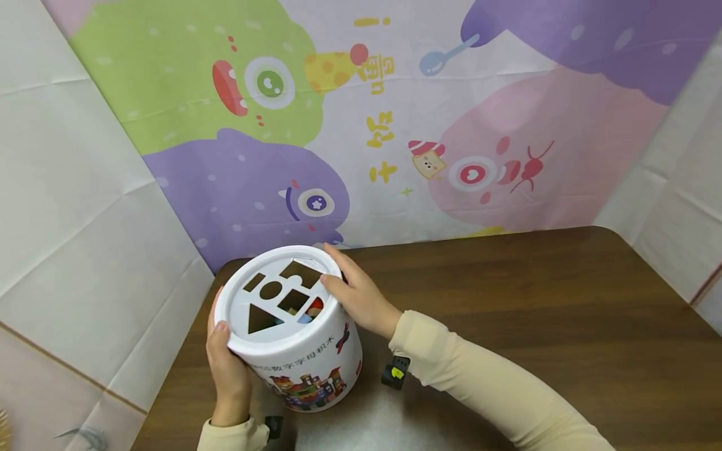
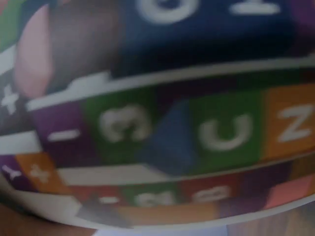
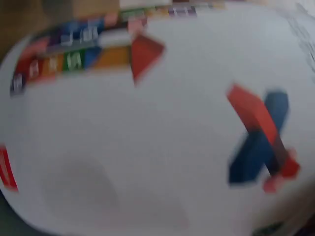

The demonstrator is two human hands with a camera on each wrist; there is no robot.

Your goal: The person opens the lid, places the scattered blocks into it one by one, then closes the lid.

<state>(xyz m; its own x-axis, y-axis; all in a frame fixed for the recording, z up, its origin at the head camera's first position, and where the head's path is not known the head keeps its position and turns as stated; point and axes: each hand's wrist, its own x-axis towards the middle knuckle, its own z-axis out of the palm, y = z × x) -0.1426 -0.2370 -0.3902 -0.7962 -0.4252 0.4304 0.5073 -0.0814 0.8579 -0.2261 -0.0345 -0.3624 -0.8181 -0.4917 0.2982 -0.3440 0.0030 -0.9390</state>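
A white toy-block bucket (image 1: 333, 382) with printed coloured blocks and Chinese lettering is held between both hands at the left of the table. Its white lid (image 1: 237, 307) has several shaped holes, and coloured blocks show through one near the right. The left hand (image 1: 228, 369) grips the near-left side, thumb on the rim. Over the far-right rim, the right hand (image 1: 361, 297) holds on with its thumb on the lid. Printed letters and numbers on the bucket wall (image 2: 221, 128) fill the left wrist view, blurred. A mostly white wall (image 3: 147, 137) fills the right wrist view.
The bucket is over a dark brown wooden table (image 1: 507, 313). Behind the table hangs a cloth (image 1: 395, 138) with cartoon monsters. Pale panels (image 1: 73, 207) stand at the left and right sides.
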